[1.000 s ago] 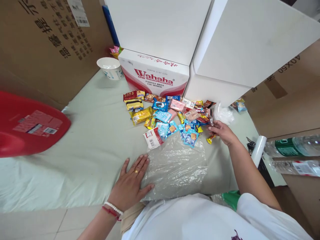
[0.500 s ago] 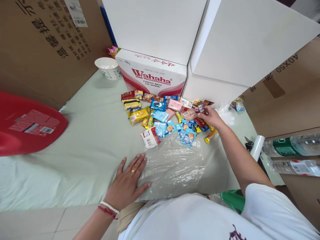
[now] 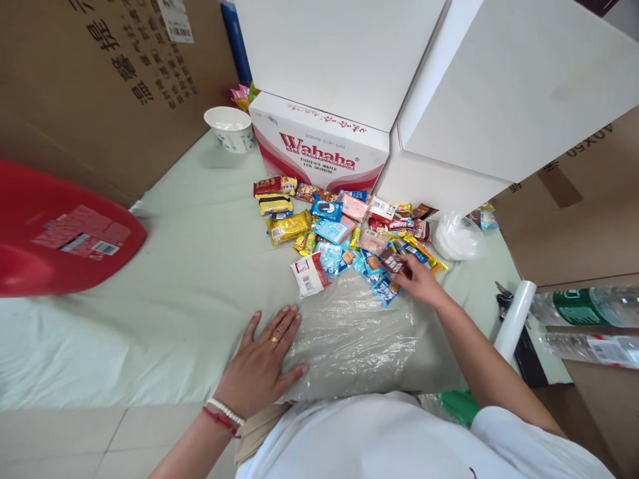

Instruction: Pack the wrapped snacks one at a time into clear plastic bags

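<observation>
My right hand [image 3: 418, 279] pinches a small brown-wrapped snack [image 3: 392, 260] at the near right side of a heap of packaged snacks. Just under it lie blue cracker packets [image 3: 384, 291]. My left hand [image 3: 264, 359] rests flat with fingers spread, at the left edge of a clear plastic bag [image 3: 354, 339] lying flat on the cloth. Beyond the bag, a red-and-white packet [image 3: 309, 274] sits at the front of the heap. Yellow packets [image 3: 289, 227] and a pink one [image 3: 354, 207] lie farther back.
A Wahaha carton [image 3: 319, 146] stands behind the heap, with white boxes behind it. At the left are a paper bowl [image 3: 229, 130] and a red jug [image 3: 64, 233]. Crumpled clear plastic [image 3: 456, 236], a white roll [image 3: 516, 319] and plastic bottles [image 3: 589, 306] are on the right.
My right hand has carried the brown-wrapped snack from the heap's right edge over the pile, then down toward the near side. My left hand stays flat by the bag.
</observation>
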A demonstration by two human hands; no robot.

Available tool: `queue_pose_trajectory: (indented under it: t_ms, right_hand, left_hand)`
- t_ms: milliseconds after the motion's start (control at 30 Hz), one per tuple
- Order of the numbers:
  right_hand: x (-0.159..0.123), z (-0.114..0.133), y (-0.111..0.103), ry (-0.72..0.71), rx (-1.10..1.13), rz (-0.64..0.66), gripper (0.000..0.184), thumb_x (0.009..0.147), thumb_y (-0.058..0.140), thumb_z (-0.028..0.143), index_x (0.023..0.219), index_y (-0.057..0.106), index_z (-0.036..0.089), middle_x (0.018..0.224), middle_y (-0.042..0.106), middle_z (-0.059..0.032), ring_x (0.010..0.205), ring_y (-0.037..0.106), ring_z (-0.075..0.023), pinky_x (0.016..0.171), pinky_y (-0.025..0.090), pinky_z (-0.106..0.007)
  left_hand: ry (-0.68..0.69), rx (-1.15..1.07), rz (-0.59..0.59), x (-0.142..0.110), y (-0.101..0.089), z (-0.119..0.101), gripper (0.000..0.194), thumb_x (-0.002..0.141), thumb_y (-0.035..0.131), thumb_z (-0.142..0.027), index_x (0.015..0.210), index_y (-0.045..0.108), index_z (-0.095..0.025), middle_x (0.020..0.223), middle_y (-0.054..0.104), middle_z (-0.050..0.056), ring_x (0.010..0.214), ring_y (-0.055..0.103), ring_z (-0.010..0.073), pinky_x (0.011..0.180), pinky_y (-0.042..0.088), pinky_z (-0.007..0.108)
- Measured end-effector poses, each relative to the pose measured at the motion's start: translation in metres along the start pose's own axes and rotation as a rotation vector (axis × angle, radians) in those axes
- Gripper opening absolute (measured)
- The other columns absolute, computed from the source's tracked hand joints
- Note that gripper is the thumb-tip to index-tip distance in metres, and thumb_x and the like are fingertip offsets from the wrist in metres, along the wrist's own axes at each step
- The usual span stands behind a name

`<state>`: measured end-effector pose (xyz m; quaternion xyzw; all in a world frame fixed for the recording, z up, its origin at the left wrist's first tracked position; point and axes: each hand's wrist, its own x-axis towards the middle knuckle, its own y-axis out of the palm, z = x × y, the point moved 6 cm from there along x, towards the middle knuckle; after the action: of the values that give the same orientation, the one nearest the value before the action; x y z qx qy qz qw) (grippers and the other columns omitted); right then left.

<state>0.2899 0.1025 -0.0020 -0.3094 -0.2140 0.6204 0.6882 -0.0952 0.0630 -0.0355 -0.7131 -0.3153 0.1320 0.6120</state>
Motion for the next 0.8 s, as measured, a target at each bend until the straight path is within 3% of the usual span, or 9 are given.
queue_pose_trajectory:
  t_ms: [67,133,200,267,400,500,600,700,800]
  right_hand:
    - [-0.001,-0.017,-0.023,0.147,0.193,-0.08,0.047,0.078,0.072,0.053,0.113,0.059,0.025,0.104,0.074,-0.0078,0.097,0.07,-0.0301,0.09,0.056,-0.051]
    - [0.003,-0.022,-0.04,0.195,0.382,-0.16,0.046,0.078,0.074,0.054,0.111,0.059,0.026,0.11,0.074,-0.0073,0.106,0.07,-0.0282,0.095,0.055,-0.048]
    - [0.01,-0.016,-0.049,0.171,0.459,-0.236,0.048,0.079,0.073,0.055,0.114,0.059,0.026,0.114,0.073,-0.006,0.111,0.068,-0.0258,0.097,0.054,-0.044]
    - [0.023,-0.001,-0.048,0.098,0.395,-0.275,0.051,0.079,0.072,0.057,0.117,0.059,0.026,0.113,0.072,-0.0048,0.108,0.068,-0.0247,0.096,0.054,-0.043]
    - [0.069,0.045,-0.018,-0.115,0.049,-0.186,0.053,0.081,0.07,0.056,0.121,0.061,0.023,0.111,0.071,-0.0075,0.102,0.066,-0.0277,0.096,0.052,-0.047]
    - [0.116,0.08,0.013,-0.279,-0.143,-0.119,0.052,0.083,0.071,0.051,0.124,0.063,0.021,0.129,0.064,-0.014,0.121,0.057,-0.0342,0.104,0.045,-0.052]
    - [0.151,0.098,0.045,-0.253,-0.31,-0.006,0.05,0.081,0.075,0.045,0.122,0.066,0.017,0.142,0.053,-0.0187,0.135,0.044,-0.0398,0.111,0.037,-0.054]
    - [0.143,0.114,0.071,-0.276,-0.483,0.066,0.055,0.077,0.078,0.036,0.126,0.066,0.016,0.142,0.051,-0.0199,0.131,0.043,-0.0424,0.109,0.037,-0.056]
    - [0.102,0.128,0.08,-0.474,-0.57,0.022,0.058,0.079,0.072,0.027,0.136,0.062,0.019,0.138,0.053,-0.0185,0.126,0.044,-0.0411,0.107,0.038,-0.057]
  left_hand:
    - [0.004,-0.005,0.001,0.0,0.001,0.0,0.087,0.094,0.051,-0.062,0.163,0.026,-0.016,0.161,0.043,0.018,0.146,0.046,0.0344,0.128,0.003,0.056]
    - [0.0,-0.015,0.005,-0.001,0.001,0.001,0.087,0.094,0.051,-0.062,0.163,0.025,-0.016,0.161,0.042,0.018,0.146,0.045,0.0347,0.128,0.003,0.057]
    - [-0.008,-0.027,0.008,-0.002,0.002,0.001,0.088,0.094,0.051,-0.062,0.163,0.025,-0.017,0.161,0.042,0.018,0.147,0.045,0.035,0.128,0.006,0.058]
    - [-0.016,-0.033,0.011,-0.003,0.003,0.0,0.088,0.093,0.051,-0.064,0.163,0.026,-0.017,0.161,0.042,0.018,0.147,0.045,0.0353,0.127,0.008,0.058]
    - [-0.046,-0.019,0.018,-0.011,0.003,-0.005,0.087,0.093,0.051,-0.063,0.163,0.026,-0.018,0.161,0.042,0.018,0.147,0.045,0.0349,0.128,0.006,0.058]
    - [-0.072,-0.002,0.016,-0.018,0.002,-0.009,0.086,0.095,0.05,-0.061,0.164,0.023,-0.019,0.161,0.043,0.017,0.146,0.046,0.0341,0.128,0.003,0.057]
    - [-0.082,0.006,0.022,-0.021,0.001,-0.01,0.086,0.095,0.05,-0.061,0.164,0.022,-0.019,0.161,0.044,0.016,0.145,0.047,0.0332,0.128,0.002,0.056]
    - [-0.078,0.009,0.017,-0.022,0.0,-0.01,0.086,0.095,0.05,-0.062,0.164,0.023,-0.018,0.16,0.044,0.016,0.146,0.047,0.0323,0.129,-0.001,0.055]
    - [-0.073,0.001,0.016,-0.021,-0.002,-0.01,0.084,0.096,0.05,-0.061,0.163,0.025,-0.017,0.161,0.043,0.015,0.147,0.044,0.0317,0.128,-0.005,0.053]
